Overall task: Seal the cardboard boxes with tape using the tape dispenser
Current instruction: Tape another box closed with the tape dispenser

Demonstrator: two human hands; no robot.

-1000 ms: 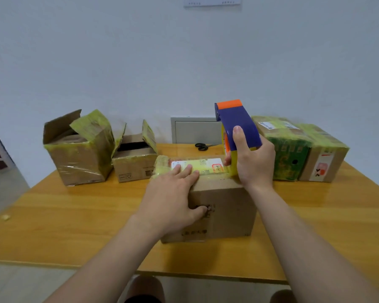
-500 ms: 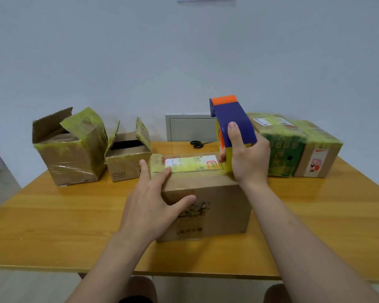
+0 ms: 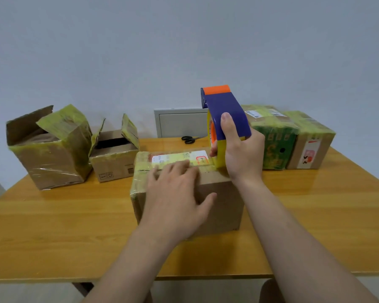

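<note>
**Middle box being taped, two open ones waiting**

The wooden counter (image 3: 53, 226) is carrying five boxes. At its far left corner the big open box (image 3: 50, 162) is standing with its flaps up. Just beside it along the far edge, the small open box (image 3: 114, 165) is gaping too. Toward the far right corner, the green box (image 3: 276, 147) and the brown box (image 3: 311, 149) are sitting side by side, touching. Both are bound in yellowish tape and look finished to me.

The middle box (image 3: 219, 204) is sitting near the centre of the counter with its flaps down and yellowish tape running across its top. The person is standing the tape dispenser (image 3: 225, 110) on the right end of that top. The right hand (image 3: 241, 154) is clasping it firmly, thumb lying up the blue body. The left hand (image 3: 175, 197) is lying flat on the lid, grasping nothing. Its fingers (image 3: 179, 168) are straight and spread, and the thumb is hanging over the near face.

I'd say two boxes are done and this strip is nearly ready for cutting. The two open boxes are left to do.

Scissors (image 3: 189, 139) are lying by the far edge.
</note>
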